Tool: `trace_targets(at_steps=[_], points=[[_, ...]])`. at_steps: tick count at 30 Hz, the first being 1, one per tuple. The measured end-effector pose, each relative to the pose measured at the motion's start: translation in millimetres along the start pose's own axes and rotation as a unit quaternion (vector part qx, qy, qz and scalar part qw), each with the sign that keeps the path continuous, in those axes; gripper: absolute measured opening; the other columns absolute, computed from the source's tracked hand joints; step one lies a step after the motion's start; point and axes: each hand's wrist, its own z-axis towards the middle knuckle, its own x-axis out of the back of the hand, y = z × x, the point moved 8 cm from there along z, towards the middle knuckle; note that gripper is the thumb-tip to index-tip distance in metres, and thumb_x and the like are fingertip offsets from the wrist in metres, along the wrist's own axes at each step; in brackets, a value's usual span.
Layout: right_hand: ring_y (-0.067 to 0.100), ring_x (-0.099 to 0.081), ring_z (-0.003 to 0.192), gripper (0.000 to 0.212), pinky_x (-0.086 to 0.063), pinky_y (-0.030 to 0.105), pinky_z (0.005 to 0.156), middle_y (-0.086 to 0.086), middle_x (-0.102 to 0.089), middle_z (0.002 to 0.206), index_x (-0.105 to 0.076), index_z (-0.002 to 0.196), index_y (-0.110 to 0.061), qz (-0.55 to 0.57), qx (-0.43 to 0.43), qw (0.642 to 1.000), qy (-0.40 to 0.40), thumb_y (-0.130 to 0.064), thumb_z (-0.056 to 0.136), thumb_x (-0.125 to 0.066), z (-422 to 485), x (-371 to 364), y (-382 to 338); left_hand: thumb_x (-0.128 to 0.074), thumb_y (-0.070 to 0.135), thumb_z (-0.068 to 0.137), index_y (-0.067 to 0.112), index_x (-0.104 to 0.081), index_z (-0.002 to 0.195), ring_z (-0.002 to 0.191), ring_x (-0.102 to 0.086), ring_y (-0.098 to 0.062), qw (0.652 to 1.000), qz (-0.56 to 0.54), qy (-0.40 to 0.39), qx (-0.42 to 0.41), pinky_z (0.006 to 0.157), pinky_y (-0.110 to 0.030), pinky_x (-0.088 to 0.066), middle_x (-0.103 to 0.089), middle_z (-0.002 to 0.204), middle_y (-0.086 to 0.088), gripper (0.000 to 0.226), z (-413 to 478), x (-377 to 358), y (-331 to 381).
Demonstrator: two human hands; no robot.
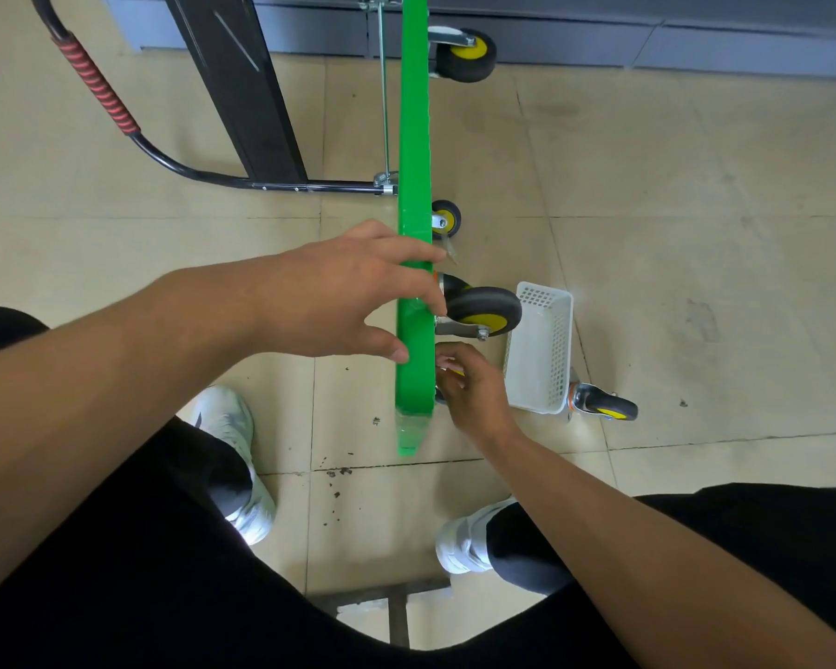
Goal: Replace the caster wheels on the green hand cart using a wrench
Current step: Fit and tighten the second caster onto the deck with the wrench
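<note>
L hand (339, 296) spread over cart deck (413, 137); R hand (474, 388) curled under caster (483, 311), grip unclear; basket (541, 350), loose caster (604, 405) beside.

On beige tiled floor (696, 234), green flat cart deck (413, 137) stands edgewise. Right of it sits white perforated plastic basket (544, 350); loose black-and-yellow caster wheel (604, 407) just right of that.
</note>
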Motion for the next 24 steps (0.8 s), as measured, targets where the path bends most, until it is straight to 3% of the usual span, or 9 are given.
trace_targets(at_steps=[3,6,12,18,24], points=[[0.018,-0.068,0.106,0.035,-0.06,0.053,0.085,-0.009,-0.071,0.112,-0.066,0.098,-0.053,0.006,0.009,1.0,0.004,-0.018,0.096,-0.063,1,-1,-3,-0.071,0.052,0.083,0.046,-0.053,0.131,0.142,-0.024,-0.022,1.0,-0.002,0.0,0.001,0.113,-0.049,-0.036,-0.027,0.16,0.011,0.052,0,0,0],[0.017,-0.069,0.108,0.028,-0.06,0.053,0.088,-0.013,-0.072,0.112,-0.065,0.098,-0.056,0.009,0.008,1.0,0.002,-0.029,0.092,-0.06,4,0,-5,-0.071,0.052,0.083,0.045,-0.053,0.131,0.142,-0.025,-0.023,1.0,-0.004,0.003,0.0,0.113,-0.049,-0.036,-0.027,0.16,0.01,0.052,0,0,1],[0.015,-0.07,0.112,0.046,-0.059,0.055,0.091,-0.027,-0.071,0.11,-0.065,0.106,-0.051,0.035,-0.013,0.999,0.005,-0.006,0.101,-0.06,11,2,-2,-0.071,0.051,0.083,0.045,-0.053,0.132,0.143,-0.023,-0.024,1.0,-0.008,0.0,0.004,0.114,-0.048,-0.034,-0.026,0.161,0.01,0.052,-1,0,1],[0.025,-0.071,0.103,0.045,-0.06,0.058,0.084,-0.02,-0.071,0.109,-0.063,0.108,-0.061,-0.007,0.018,1.0,0.004,-0.016,0.1,-0.06,12,-3,1,-0.072,0.051,0.083,0.044,-0.054,0.131,0.143,-0.023,-0.023,1.0,-0.014,0.003,0.005,0.114,-0.049,-0.034,-0.026,0.161,0.01,0.051,-2,-1,0],[0.019,-0.07,0.102,0.031,-0.062,0.053,0.081,-0.014,-0.073,0.111,-0.064,0.119,-0.038,-0.065,0.042,0.997,0.009,-0.013,0.1,-0.064,11,-2,3,-0.074,0.051,0.082,0.044,-0.056,0.129,0.141,-0.026,-0.024,1.0,-0.02,0.013,-0.001,0.111,-0.051,-0.037,-0.029,0.159,0.009,0.051,-1,1,0]])
